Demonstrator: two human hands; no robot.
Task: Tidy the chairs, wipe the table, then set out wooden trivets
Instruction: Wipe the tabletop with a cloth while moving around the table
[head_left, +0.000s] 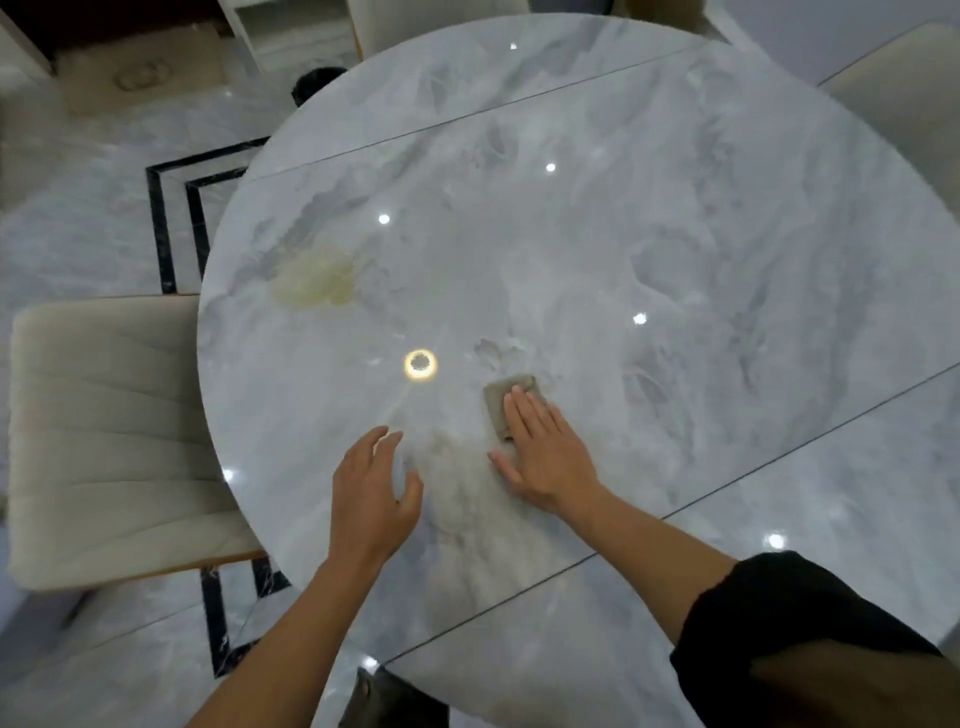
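A round grey marble table (649, 218) fills the view. My right hand (545, 452) lies flat, fingers straight, pressing a small grey-brown cloth (501, 400) onto the tabletop near the middle. My left hand (374, 493) hovers just left of it, fingers curled and apart, holding nothing. A yellowish smear (317, 278) marks the table's left part, well beyond both hands. No trivets are in view.
A beige padded chair (104, 436) stands at the table's left edge. Another pale chair (904, 104) sits at the far right, and a chair back (415, 21) shows at the top. Glossy marble floor with black inlay lines (161, 228) surrounds the table.
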